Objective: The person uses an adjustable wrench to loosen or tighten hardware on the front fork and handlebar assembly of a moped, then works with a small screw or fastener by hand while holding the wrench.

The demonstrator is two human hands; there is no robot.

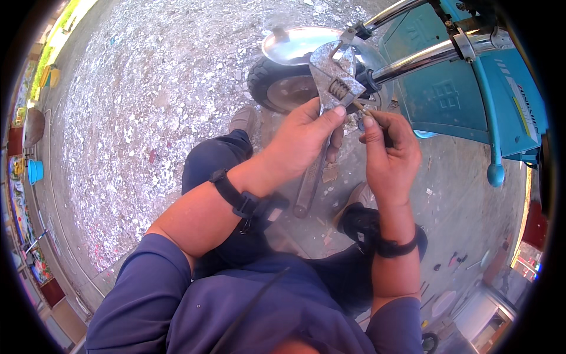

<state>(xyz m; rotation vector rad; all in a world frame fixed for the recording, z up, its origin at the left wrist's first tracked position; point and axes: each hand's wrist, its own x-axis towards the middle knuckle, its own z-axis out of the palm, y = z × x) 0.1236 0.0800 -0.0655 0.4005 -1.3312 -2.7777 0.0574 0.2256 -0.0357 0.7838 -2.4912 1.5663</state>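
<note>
My left hand is closed round a large worn adjustable wrench. The wrench's jaw end points up and away from me, and its long handle hangs below my palm. Close beside it on the right, my right hand pinches a thin brownish metal rod between thumb and fingers. The rod's upper end lies by the wrench head; I cannot tell whether they touch. Fingers hide the rod's lower part. Just beyond the wrench is a front wheel with a black tyre, under a shiny metal mudguard.
Chrome fork tubes and teal body panels of a vehicle rise at the upper right. A teal bar with a rounded end hangs down there. Pale flakes litter the ground on the left. Small tools lie at the lower right.
</note>
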